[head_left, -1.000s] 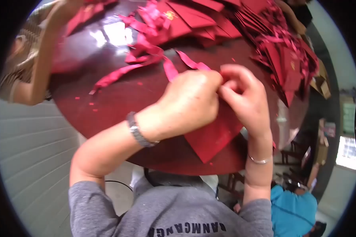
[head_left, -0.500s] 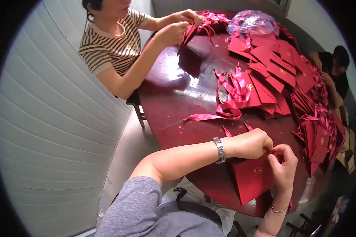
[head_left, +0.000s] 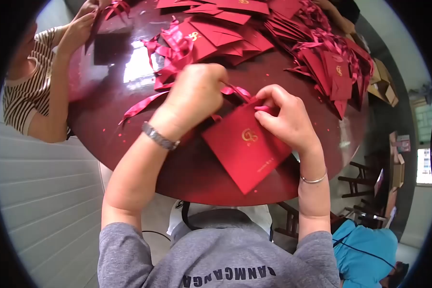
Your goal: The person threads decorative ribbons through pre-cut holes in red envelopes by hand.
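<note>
A red paper gift bag [head_left: 245,149] with a gold emblem hangs tilted in front of me, over the near edge of the table. My right hand [head_left: 287,115] pinches it at its top corner, thumb on the front and fingers behind. Beyond the bag's top edge, my left hand [head_left: 197,93] is closed on a red ribbon [head_left: 237,91] that stretches towards that corner; its fingertips are partly hidden behind the fist. Under my left wrist, a loose pink-red ribbon [head_left: 141,106] trails across the tabletop.
On the round dark-red table [head_left: 101,144], several red bags [head_left: 221,38] lie piled beyond my hands. Another heap of ribboned bags [head_left: 336,72] is at the right. A person in a striped shirt [head_left: 45,53] works at the left. Cardboard boxes [head_left: 383,84] stand past the right edge.
My view has swung right and down. My left hand has pulled away from my right hand, drawing the ribbon out to the left. The bag has tilted.
</note>
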### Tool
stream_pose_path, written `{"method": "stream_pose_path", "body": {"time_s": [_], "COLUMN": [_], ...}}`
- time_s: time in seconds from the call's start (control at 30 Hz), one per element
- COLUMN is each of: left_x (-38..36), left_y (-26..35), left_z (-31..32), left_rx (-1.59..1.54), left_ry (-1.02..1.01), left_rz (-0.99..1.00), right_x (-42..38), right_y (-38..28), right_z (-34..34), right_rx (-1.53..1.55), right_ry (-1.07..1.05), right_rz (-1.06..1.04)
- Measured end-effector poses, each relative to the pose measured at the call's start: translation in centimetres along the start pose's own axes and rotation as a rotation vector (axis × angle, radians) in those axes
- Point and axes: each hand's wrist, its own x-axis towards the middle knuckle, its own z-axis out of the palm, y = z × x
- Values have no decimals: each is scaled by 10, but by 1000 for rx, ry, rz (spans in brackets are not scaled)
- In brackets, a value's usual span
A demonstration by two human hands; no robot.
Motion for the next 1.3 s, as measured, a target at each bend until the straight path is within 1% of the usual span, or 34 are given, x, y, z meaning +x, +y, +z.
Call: {"method": "stream_pose_path", "body": {"time_s": [0.1,0.17,0.2,0.23,0.3,0.37,0.43,0.47,0.5,0.6,0.67,0.7,0.77,0.83,0.87,0.9,0.97,1.0,1.03,1.1,1.17,1.27,1.3], "left_x": [6,9,8,8,9,-1,-5,-7,-9,-6,-3,-2,1,3,4,5,6,6,5,4,3,3,5], "left_y": [-7,-9,-8,-6,0,16,34,36,35,33,31,30,27,17,14,11,11,11,11,11,10,8,7], "left_z": [-18,-28,-29,-30,-32,-30,-30,-25,-21,-20,-22,-23,-23,-21,-21,-21,-22,-22,-22,-20,-18,-15,-15], "left_rx": [168,275,315,314,267,34,-61,-36,48,8,-145,-147,-118,-124,-116,-109,-140,-104,-67,-66,-59,-41,-39], "left_ry": [27,-39,10,6,170,74,-243,-306,-291,-261,-285,-290,-362,-322,-296,-271,-272,-265,-258,-264,-271,-256,-280], "left_rz": [-167,-286,-282,-277,-165,-94,-83,-96,-31,-31,-188,-183,-317,-318,-341,-365,-378,-357,-335,-332,-326,-340,-353], "right_x": [0,0,0,0,-1,0,1,0,1,2,1,0,-2,-10,-17,-23,-40,-51,-61,-78,-94,-115,-123], "right_y": [0,0,1,1,5,9,12,14,15,18,21,23,22,18,18,18,21,17,19,24,19,35,38], "right_z": [-4,-4,-5,-5,-5,-6,-7,-7,-7,-13,-15,-16,-27,-51,-62,-74,-83,-90,-91,-89,-90,-95,-92], "right_rx": [-4,-7,-10,-11,13,34,7,4,-1,-5,2,49,85,144,280,254,348,457,452,487,467,672,672], "right_ry": [-3,-6,-10,-15,4,31,48,55,74,108,121,119,121,-81,-123,-139,-55,-81,-80,29,44,25,23], "right_rz": [1,27,15,4,8,14,4,12,20,36,53,16,-29,132,204,209,189,300,302,176,196,75,73]}}
